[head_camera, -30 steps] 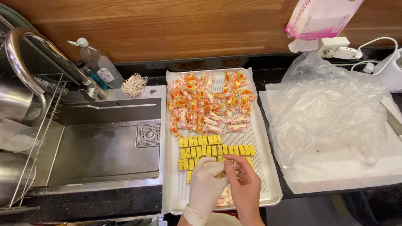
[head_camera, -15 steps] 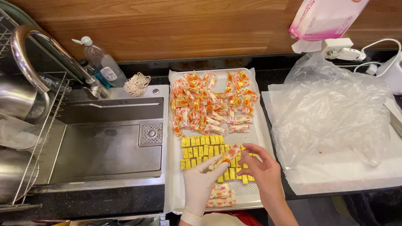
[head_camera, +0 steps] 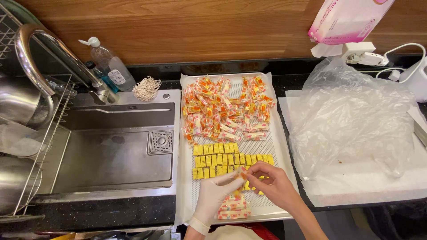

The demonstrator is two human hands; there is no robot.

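Over the tray (head_camera: 284,151), both hands (head_camera: 242,186) on one wrapped candy (head_camera: 242,172).

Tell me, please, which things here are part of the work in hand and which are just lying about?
In use: left hand in a white glove and bare right hand, together on one candy piece; yellow candy blocks; wrapped candies; wrapper stack; perforated tray.

Lying about: sink; faucet; soap bottle; plastic bag; pink box.

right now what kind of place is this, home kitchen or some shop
Most likely a home kitchen counter, though a small food workshop is possible. A steel sink with a curved tap sits beside a perforated baking tray of wrapped candies, and a dish rack stands at the left.
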